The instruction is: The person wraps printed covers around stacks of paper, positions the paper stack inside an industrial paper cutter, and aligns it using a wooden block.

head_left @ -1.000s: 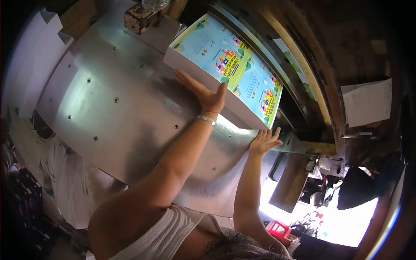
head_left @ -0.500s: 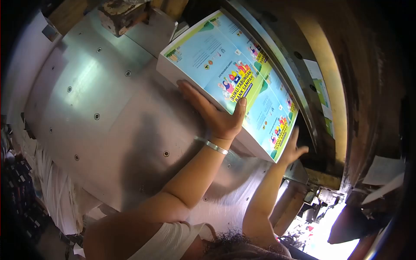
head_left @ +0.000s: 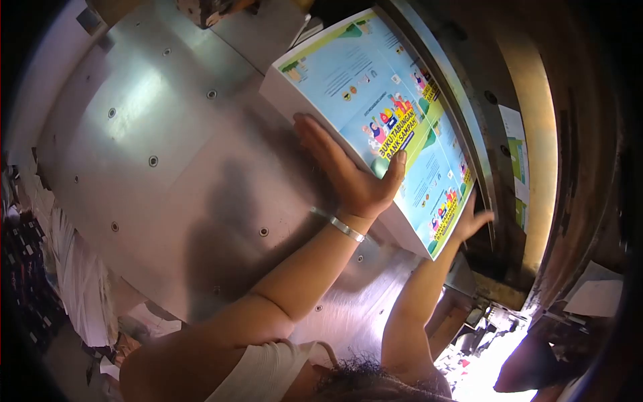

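A thick stack of printed sheets (head_left: 372, 100), with blue, green and yellow covers on top, lies on the metal table (head_left: 201, 167) beside a long metal bar. Against the stack's long white side rests my left hand (head_left: 355, 181), fingers extended and thumb up at the top edge. A metal bracelet (head_left: 347, 229) circles the left wrist. My right hand (head_left: 467, 224) is at the stack's near right end, thumb spread away; its fingers are partly hidden behind the stack. Neither hand is closed round anything.
The long metal bar (head_left: 449, 87) and dark machine frame run along the stack's far side. A worn block (head_left: 204, 10) is at the top. White paper (head_left: 80, 281) hangs at the lower left. More papers (head_left: 595, 297) are at the right, near a bright opening (head_left: 492, 362).
The view has shifted and turned. Compared with the first frame, my left hand is higher against the stack's side, and my right hand has moved from the near corner round to the end.
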The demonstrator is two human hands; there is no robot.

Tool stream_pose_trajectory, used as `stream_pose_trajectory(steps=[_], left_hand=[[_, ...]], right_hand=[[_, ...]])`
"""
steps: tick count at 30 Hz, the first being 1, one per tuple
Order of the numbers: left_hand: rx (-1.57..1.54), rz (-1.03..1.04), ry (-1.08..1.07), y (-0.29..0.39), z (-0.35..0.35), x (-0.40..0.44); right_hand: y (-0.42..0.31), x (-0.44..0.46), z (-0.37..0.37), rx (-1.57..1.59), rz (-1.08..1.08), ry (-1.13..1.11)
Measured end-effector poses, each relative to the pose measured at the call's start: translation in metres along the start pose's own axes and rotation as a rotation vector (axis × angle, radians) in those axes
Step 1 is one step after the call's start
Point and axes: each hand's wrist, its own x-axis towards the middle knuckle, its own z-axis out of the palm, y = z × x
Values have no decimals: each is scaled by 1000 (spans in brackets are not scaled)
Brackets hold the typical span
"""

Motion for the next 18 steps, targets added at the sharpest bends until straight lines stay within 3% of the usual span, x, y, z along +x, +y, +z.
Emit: stream_pose_trajectory(steps=[3, 8, 10, 13, 18], left_hand=[[34, 5, 11, 1, 0, 4], [25, 50, 38, 2, -1, 4], [35, 65, 35, 5, -2, 5], [98, 65, 19, 12, -8, 5], [57, 67, 61, 15, -2, 6]], right_hand=[[6, 17, -4, -189, 54, 34], [13, -25, 16, -33, 30, -111], [31, -68, 1, -108, 3, 20], [50, -130, 52, -99, -259, -72], [62, -138, 17, -527, -234, 98]])
